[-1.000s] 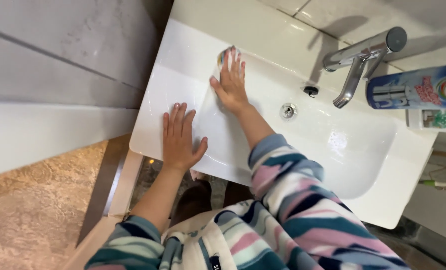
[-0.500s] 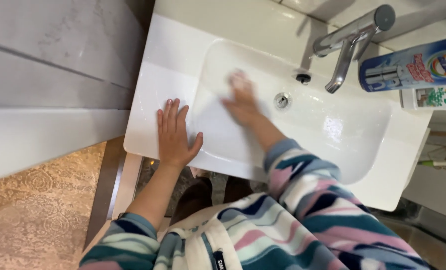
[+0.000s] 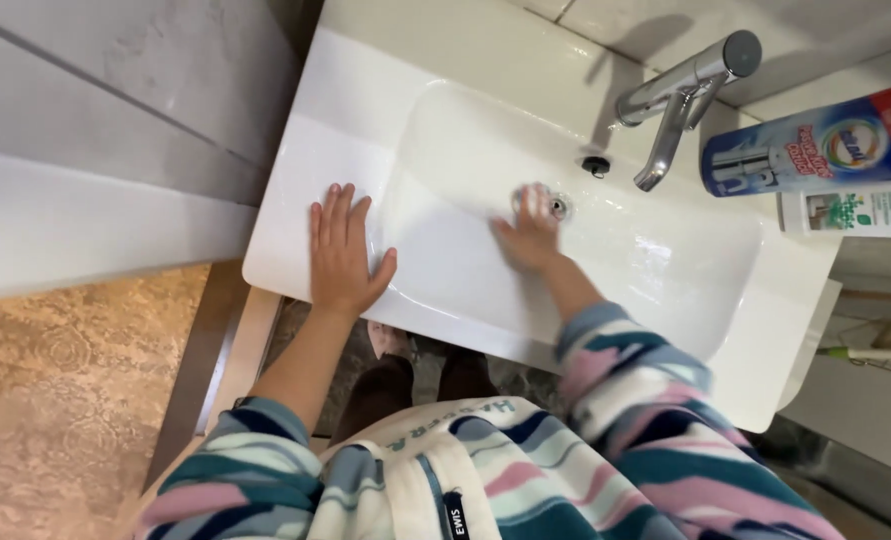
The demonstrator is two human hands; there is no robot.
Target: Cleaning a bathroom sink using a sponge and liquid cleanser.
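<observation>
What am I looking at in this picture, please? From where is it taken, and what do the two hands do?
The camera sits on a person's head and looks down, so you see that person's own arms in striped sleeves. The left hand lies flat, fingers spread, on the rim of a white sink. The right hand is inside the basin, pressed down near the drain; it is blurred, so whether it holds something I cannot tell. A chrome tap stands behind. A blue cleaner bottle lies at the right, a white one beside it.
</observation>
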